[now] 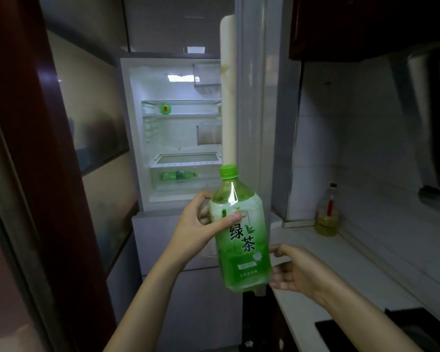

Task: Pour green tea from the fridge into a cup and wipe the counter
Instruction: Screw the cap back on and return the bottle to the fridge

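Green tea bottle (240, 237) being held before the open fridge (178, 138).
Left hand (201, 224) fingers are wrapping its upper body; right hand (294, 269) fingers are curling loosely, touching its lower side, above the worktop (361, 262) edge.

1. Fridge (173, 128) gapes open ahead; its door (229, 92) edge stands just past my bottle (241, 240).
2. Counter (361, 262) on my right lies bare; oil bottle (328, 212) occupies the far corner.
3. Dark stove (391, 334) blocks the near right.
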`<action>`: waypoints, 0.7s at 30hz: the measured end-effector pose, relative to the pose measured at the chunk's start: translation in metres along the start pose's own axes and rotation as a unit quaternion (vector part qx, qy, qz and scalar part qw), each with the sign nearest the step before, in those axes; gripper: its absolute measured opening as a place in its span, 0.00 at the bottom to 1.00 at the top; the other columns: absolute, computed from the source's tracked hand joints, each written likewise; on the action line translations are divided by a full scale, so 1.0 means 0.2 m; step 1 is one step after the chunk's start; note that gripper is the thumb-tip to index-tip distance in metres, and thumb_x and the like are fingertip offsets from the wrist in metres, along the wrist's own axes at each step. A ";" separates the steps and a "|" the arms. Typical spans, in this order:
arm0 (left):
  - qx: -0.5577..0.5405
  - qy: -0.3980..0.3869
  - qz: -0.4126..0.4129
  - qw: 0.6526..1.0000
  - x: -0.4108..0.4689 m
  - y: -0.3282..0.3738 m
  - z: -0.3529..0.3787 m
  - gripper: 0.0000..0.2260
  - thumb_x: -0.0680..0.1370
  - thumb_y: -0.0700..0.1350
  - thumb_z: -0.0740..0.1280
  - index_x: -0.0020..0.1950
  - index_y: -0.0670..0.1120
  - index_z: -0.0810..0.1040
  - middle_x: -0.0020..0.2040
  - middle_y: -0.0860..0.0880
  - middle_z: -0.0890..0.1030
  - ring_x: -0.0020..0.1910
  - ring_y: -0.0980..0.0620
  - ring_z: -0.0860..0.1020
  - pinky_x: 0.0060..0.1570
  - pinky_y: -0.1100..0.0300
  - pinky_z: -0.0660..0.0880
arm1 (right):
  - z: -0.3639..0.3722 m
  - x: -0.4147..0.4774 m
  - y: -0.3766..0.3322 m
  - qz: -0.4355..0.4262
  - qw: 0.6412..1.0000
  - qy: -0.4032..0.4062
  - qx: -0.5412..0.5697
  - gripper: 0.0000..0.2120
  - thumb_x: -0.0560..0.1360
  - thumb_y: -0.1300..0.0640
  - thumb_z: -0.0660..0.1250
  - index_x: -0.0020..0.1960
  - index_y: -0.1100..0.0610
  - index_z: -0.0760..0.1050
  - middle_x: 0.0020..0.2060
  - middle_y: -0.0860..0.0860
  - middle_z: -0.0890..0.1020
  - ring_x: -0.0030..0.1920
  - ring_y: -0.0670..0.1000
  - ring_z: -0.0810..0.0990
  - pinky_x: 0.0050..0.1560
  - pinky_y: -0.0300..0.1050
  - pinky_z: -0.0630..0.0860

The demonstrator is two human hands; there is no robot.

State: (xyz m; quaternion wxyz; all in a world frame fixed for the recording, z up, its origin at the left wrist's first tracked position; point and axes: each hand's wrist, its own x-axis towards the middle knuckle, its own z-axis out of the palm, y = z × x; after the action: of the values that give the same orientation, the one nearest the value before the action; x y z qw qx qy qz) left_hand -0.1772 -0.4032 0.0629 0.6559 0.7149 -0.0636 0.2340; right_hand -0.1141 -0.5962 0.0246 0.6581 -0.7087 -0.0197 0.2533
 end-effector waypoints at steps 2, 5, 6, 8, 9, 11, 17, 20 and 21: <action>0.012 0.002 0.000 1.000 0.00 0.01 -0.03 0.25 0.64 0.46 0.77 0.58 0.42 0.76 0.48 0.47 0.86 0.48 0.52 0.85 0.42 0.65 0.79 | 0.05 0.01 0.01 -0.001 1.000 -0.007 -0.003 0.10 0.80 0.60 0.55 0.45 0.55 0.74 0.25 0.55 0.74 0.28 0.52 0.75 0.34 0.44 0.77; 0.045 0.010 0.001 0.999 0.01 0.01 -0.15 0.28 0.63 0.50 0.81 0.59 0.44 0.77 0.51 0.49 0.85 0.51 0.52 0.84 0.47 0.64 0.79 | 0.15 0.06 0.02 0.001 1.000 -0.028 -0.004 0.09 0.79 0.60 0.56 0.45 0.55 0.74 0.22 0.53 0.76 0.28 0.52 0.77 0.33 0.44 0.78; 0.066 0.011 0.006 0.998 0.02 0.00 -0.21 0.28 0.63 0.53 0.81 0.59 0.45 0.78 0.52 0.50 0.85 0.52 0.52 0.83 0.50 0.61 0.79 | 0.19 0.08 0.01 0.003 0.999 -0.037 -0.005 0.10 0.78 0.61 0.56 0.45 0.55 0.75 0.21 0.53 0.76 0.30 0.53 0.77 0.35 0.45 0.78; 0.106 0.018 0.013 0.994 0.03 0.00 -0.32 0.27 0.62 0.57 0.79 0.57 0.48 0.80 0.53 0.51 0.85 0.54 0.52 0.83 0.53 0.58 0.79 | 0.28 0.13 0.00 0.005 0.998 -0.057 -0.011 0.09 0.78 0.61 0.56 0.48 0.56 0.75 0.21 0.53 0.77 0.31 0.54 0.78 0.38 0.46 0.77; 0.121 0.026 0.016 0.992 0.04 0.00 -0.38 0.26 0.62 0.58 0.79 0.56 0.49 0.81 0.52 0.51 0.85 0.53 0.53 0.82 0.51 0.60 0.78 | 0.32 0.16 -0.01 0.003 0.998 -0.065 -0.016 0.08 0.78 0.61 0.56 0.49 0.57 0.74 0.22 0.54 0.78 0.30 0.54 0.79 0.37 0.46 0.77; 0.144 0.041 0.025 0.988 0.05 -0.01 -0.49 0.25 0.61 0.58 0.80 0.54 0.50 0.82 0.50 0.53 0.85 0.51 0.56 0.82 0.47 0.65 0.77 | 0.42 0.24 -0.02 -0.001 0.997 -0.078 -0.021 0.08 0.77 0.60 0.57 0.50 0.56 0.74 0.25 0.56 0.79 0.28 0.53 0.80 0.36 0.45 0.78; 0.169 0.083 0.016 0.982 0.13 -0.05 -0.83 0.20 0.63 0.49 0.82 0.53 0.48 0.83 0.48 0.49 0.86 0.50 0.51 0.83 0.49 0.58 0.80 | 0.78 0.49 -0.09 -0.011 0.994 -0.110 -0.025 0.05 0.77 0.58 0.60 0.50 0.58 0.71 0.32 0.59 0.78 0.29 0.55 0.79 0.36 0.46 0.78; 0.178 0.098 0.012 0.979 0.19 -0.06 -0.97 0.22 0.63 0.46 0.83 0.53 0.45 0.82 0.47 0.49 0.86 0.47 0.53 0.84 0.45 0.64 0.79 | 0.95 0.62 -0.14 -0.015 0.995 -0.101 -0.020 0.05 0.77 0.57 0.61 0.48 0.59 0.70 0.28 0.58 0.77 0.29 0.56 0.79 0.37 0.47 0.78; 0.178 0.102 0.013 0.979 0.21 -0.07 -1.01 0.21 0.63 0.44 0.82 0.53 0.44 0.82 0.46 0.49 0.86 0.46 0.54 0.84 0.43 0.66 0.78 | 1.00 0.66 -0.15 -0.016 0.994 -0.103 -0.016 0.05 0.77 0.58 0.61 0.49 0.59 0.70 0.28 0.57 0.77 0.29 0.56 0.79 0.36 0.47 0.78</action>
State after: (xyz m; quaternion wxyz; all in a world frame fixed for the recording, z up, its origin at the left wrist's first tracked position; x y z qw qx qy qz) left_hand -0.1854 -0.1959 0.0750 0.5184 0.7914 0.0373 0.3219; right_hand -0.0676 -0.3597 0.0090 0.6450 -0.6892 -0.1026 0.3137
